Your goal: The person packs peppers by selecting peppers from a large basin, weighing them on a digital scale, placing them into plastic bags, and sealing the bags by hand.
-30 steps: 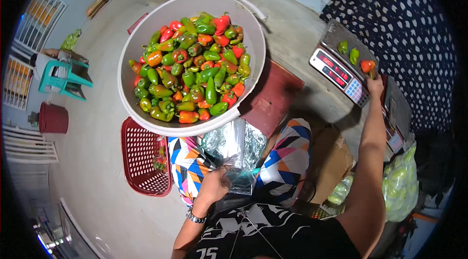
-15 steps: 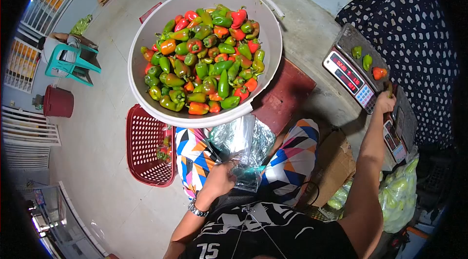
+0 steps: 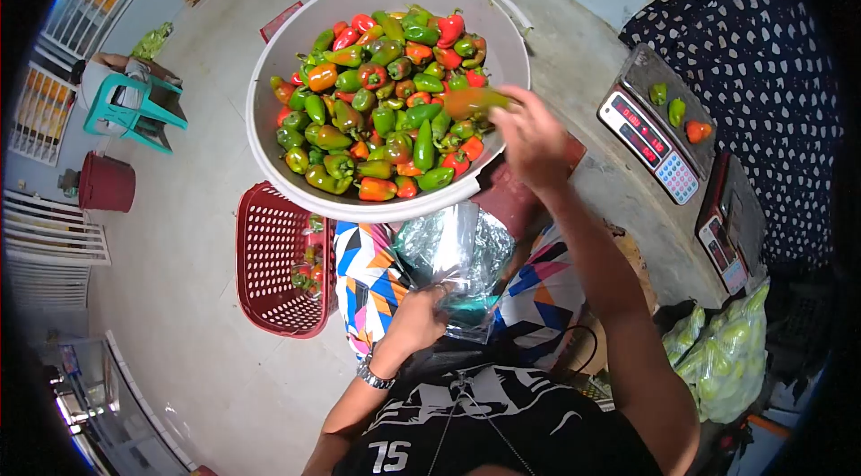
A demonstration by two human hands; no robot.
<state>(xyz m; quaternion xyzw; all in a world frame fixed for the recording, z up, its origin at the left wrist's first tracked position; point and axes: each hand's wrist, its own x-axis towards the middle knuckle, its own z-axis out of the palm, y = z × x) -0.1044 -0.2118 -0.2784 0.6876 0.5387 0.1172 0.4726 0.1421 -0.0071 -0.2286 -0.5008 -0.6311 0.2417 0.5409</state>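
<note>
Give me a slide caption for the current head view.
Right hand holding a pepper over a tub of mixed-colour peppers, left hand on clear plastic, three peppers on a scale.

Read on black shirt (image 3: 529, 427): large white characters (image 3: 389, 456), taken as 75 one way up or SL the other; cannot settle which. On same shirt, opposite side of chest: small white swoosh (image 3: 565, 422), resembling Nike brand mark. On upper scale (image 3: 650, 146): lit red digits in stacked display windows (image 3: 639, 128), too blurred to record; on keypad (image 3: 677, 177), key legends too small to read. On lower scale (image 3: 723, 254), beside upper: panel markings likewise too small to transcribe.
</note>
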